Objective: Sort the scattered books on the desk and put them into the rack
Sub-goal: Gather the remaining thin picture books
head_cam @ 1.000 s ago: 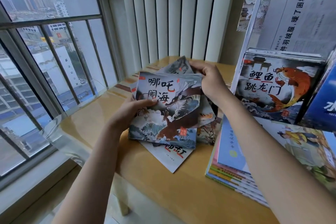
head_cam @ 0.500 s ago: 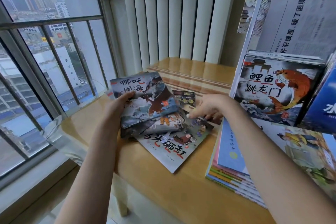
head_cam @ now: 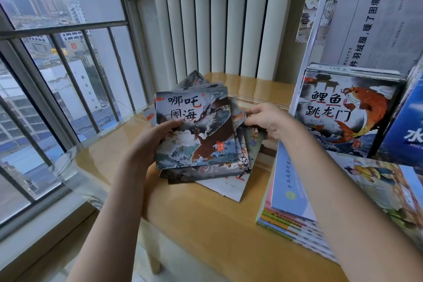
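Bare desk [head_cam: 206,231] front; rack [head_cam: 320,30] blocking right.

fanned books [head_cam: 196,130] on desk [head_cam: 206,224] | stack [head_cam: 293,217] right | rack [head_cam: 343,110] behind stack

two hands [head_cam: 146,144], one rack [head_cam: 320,18]

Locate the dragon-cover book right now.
Head view, centre: the dragon-cover book tops a fanned bundle, gripped by the left hand, left of the rack.
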A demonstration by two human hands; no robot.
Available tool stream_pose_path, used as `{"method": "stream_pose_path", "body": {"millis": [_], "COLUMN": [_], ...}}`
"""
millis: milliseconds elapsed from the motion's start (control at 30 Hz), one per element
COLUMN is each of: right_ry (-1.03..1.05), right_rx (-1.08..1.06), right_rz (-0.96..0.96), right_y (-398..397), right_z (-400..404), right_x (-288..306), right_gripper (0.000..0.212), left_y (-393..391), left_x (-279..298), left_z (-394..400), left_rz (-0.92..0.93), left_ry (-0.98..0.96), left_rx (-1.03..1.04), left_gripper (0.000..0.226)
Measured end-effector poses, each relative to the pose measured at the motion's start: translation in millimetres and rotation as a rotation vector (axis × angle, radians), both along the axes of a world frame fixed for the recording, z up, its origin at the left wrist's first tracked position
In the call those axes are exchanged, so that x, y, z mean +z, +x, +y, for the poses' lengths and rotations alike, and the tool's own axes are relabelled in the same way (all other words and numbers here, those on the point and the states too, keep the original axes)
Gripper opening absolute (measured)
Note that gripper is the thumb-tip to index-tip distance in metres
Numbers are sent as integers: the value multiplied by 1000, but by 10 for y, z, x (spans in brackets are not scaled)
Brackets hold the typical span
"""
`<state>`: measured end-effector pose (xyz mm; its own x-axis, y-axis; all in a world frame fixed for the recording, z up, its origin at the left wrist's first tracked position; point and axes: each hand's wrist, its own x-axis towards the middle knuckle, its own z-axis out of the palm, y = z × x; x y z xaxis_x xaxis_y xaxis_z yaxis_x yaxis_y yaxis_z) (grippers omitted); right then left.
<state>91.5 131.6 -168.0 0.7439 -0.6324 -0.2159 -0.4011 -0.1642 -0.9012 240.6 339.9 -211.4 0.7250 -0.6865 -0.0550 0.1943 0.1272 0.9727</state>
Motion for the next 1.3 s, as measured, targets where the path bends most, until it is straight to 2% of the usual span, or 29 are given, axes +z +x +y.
{"method": "stream_pose_path", "body": {"millis": [67, 200, 267, 333, 400, 500, 600, 733, 800, 867, 967, 1067, 1100, 1133, 1167, 1233, 1300], "right_ry": [252, 543, 771, 884, 775, 417, 294, 130, 141, 157, -20, -50, -81, -120, -144, -142, -98], "right_rx": [-79, -237, -267, -168, 11, 143, 123, 172, 132, 64, 92, 124, 120, 97, 64, 31, 12], "right_rz": [-162, -378, -525, -631, -590, -381, -489, -737, -831, -833, -665, -559, -547, -534, -528, -537, -592], "right_y": [3, 59, 77, 79, 64, 67, 67, 16, -9, -23, -13, -1, 8, 4, 17, 15, 2], "right_z": [5, 61, 86, 56, 72, 181, 197, 115, 90, 52, 49, 89, 73, 92, 61, 36, 43], "right_x": [13, 13, 28, 41, 59, 16, 5, 163, 231, 255, 202, 154, 131, 141, 122, 107, 116], "right_gripper": [22, 22, 34, 52, 62, 63, 50, 21, 14, 21, 40, 66, 54, 34, 30, 43, 35], "left_y": [-44, -134, -146, -149, -129, -103, -89, -43, -22, -2, 28, 49, 47, 36, 18, -13, -37], "left_x": [17, 32, 32, 33, 34, 36, 54, 324, 493, 583, 544, 404, 349, 294, 245, 190, 184], "left_z": [10, -27, -24, -19, -22, -22, -19, -57, -78, -108, -130, -109, -106, -110, -120, -146, -189], "left_rz": [-26, -124, -167, -161, -181, -221, -250, -410, -476, -534, -567, -545, -541, -531, -510, -462, -446], "left_ry": [-4, 4, 23, 15, -32, -70, -80, -138, -131, -115, -77, -67, -80, -101, -128, -178, -225], "left_rx": [-56, -48, -7, -29, 1, 37, -23, -99, -109, -124, -150, -149, -139, -117, -82, -6, 13], "left_gripper": [25, 13, 15, 19, 21, 25, 28, 35, 38, 36, 32, 32, 33, 34, 36, 38, 43]}}
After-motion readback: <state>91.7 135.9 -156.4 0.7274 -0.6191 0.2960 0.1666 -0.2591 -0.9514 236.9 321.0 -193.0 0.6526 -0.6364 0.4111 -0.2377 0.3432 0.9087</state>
